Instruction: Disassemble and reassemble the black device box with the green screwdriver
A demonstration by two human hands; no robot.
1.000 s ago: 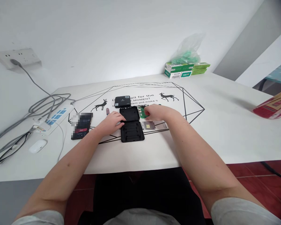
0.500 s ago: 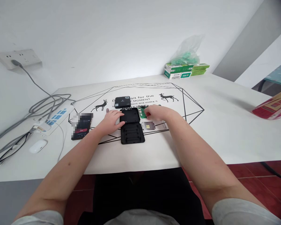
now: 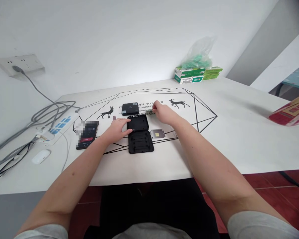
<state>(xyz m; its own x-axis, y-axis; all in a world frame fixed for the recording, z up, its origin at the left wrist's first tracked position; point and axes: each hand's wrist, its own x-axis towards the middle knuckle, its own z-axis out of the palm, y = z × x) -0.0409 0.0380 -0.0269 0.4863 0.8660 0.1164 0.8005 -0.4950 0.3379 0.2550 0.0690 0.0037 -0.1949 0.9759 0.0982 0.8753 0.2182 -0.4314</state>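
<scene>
My left hand [image 3: 118, 129] rests at the left edge of an open black plastic casing [image 3: 139, 123], thumb and fingers apart against its rim. My right hand [image 3: 161, 112] pinches a thin circuit board [image 3: 149, 112], seen nearly edge-on, just beyond the casing's right corner; the fingers hide part of it. Nearest me lies a black ribbed cover [image 3: 141, 142], touching the casing. A silver metal plate [image 3: 158, 134] with a pale square lies to the cover's right. Behind the casing sits a flat black box [image 3: 130, 108] with small stickers.
On the left are a phone [image 3: 87, 134], a power strip [image 3: 62, 124] with coiled cables, glasses [image 3: 14, 160] and a white earphone case [image 3: 41, 156]. Green-and-white boxes [image 3: 190, 75] under a plastic bag stand at the back; a red package [image 3: 290, 111] is at the right.
My right hand has lifted the green circuit board and moved it away from me, tilting it nearly edge-on. My left hand has stayed at the casing.
</scene>
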